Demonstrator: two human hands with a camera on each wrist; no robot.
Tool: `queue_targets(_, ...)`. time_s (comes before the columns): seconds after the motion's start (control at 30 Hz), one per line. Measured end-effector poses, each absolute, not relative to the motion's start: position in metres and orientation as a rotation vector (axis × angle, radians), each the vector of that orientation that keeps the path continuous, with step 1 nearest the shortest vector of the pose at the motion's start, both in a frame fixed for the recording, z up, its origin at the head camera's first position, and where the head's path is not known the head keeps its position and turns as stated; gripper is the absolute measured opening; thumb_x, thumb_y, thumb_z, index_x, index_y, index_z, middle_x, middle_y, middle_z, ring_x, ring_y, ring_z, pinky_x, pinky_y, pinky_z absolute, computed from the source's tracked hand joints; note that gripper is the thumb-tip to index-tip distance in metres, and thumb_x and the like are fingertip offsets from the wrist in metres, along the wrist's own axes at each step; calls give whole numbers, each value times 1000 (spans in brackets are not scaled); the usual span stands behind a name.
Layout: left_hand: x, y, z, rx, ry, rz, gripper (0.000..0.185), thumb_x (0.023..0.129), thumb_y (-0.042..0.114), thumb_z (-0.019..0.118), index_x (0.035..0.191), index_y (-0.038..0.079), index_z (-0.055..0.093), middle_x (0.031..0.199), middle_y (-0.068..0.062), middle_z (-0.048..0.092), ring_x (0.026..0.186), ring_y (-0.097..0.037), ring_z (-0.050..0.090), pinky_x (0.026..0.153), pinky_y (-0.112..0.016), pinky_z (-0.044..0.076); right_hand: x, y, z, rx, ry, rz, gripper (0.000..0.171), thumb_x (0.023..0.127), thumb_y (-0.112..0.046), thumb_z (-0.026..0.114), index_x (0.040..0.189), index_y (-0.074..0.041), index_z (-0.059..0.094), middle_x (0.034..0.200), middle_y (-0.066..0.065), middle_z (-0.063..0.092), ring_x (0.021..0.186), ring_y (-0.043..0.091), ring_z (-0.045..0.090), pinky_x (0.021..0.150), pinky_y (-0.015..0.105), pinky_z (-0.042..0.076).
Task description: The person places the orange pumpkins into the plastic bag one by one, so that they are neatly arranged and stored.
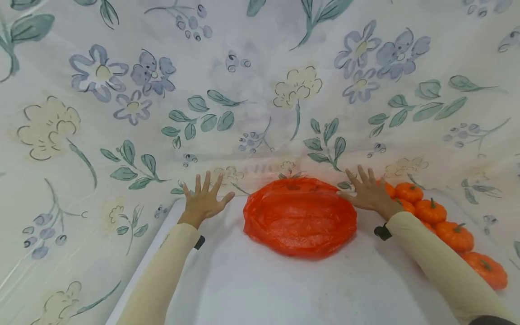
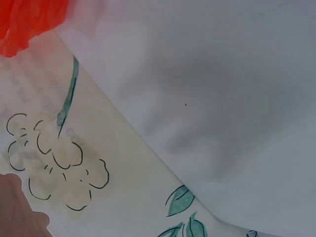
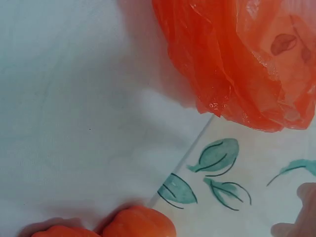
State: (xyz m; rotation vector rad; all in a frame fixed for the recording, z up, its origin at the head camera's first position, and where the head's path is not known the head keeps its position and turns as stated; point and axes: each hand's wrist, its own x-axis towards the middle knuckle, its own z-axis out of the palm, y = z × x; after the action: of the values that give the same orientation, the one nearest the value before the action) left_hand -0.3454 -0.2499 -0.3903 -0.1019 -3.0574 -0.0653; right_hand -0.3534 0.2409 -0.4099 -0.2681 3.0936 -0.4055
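Observation:
An orange-red plastic bag [image 1: 300,225] sits on the white table with its wide mouth spread open. To its left my left hand [image 1: 204,201] is held up with the fingers spread, apart from the bag. My right hand [image 1: 367,192] is on the other side, fingers also spread, its thumb close to the bag's right rim; whether they touch I cannot tell. Neither hand holds anything. In the right wrist view the bag's crumpled side [image 3: 212,64] shows at upper right. Several small orange pumpkins [image 1: 455,235] with green stems lie beside and beyond my right forearm.
The white table [image 1: 284,289] ends at a back edge just behind the bag. A flower-printed sheet [image 1: 260,90] rises behind it and along both sides. The pumpkins run in a group down the table's right edge, partly hidden by the right arm.

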Motion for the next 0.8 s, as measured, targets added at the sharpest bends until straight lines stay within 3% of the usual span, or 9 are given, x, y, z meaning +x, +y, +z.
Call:
queue_targets(0.47, -329, -245, -391, -182, -3009, -23, 91, 91, 77, 32, 162, 25, 10, 168, -19, -1, 152, -50, -5, 113, -77, -7, -341, 242, -407, -267, 3117, -386, 104, 88, -80, 41, 162, -17, 5, 166, 25, -8, 147, 58, -10, 112, 79, -5)
queue_targets(0.8, -315, -235, -399, -257, -2993, -47, 91, 90, 74, 42, 162, 25, 15, 168, -18, 7, 152, -50, 0, 115, -75, -2, -320, 254, -402, -229, 3136, -371, 102, 89, -70, 53, 161, -14, 8, 165, 28, -3, 146, 60, -4, 112, 79, 0)
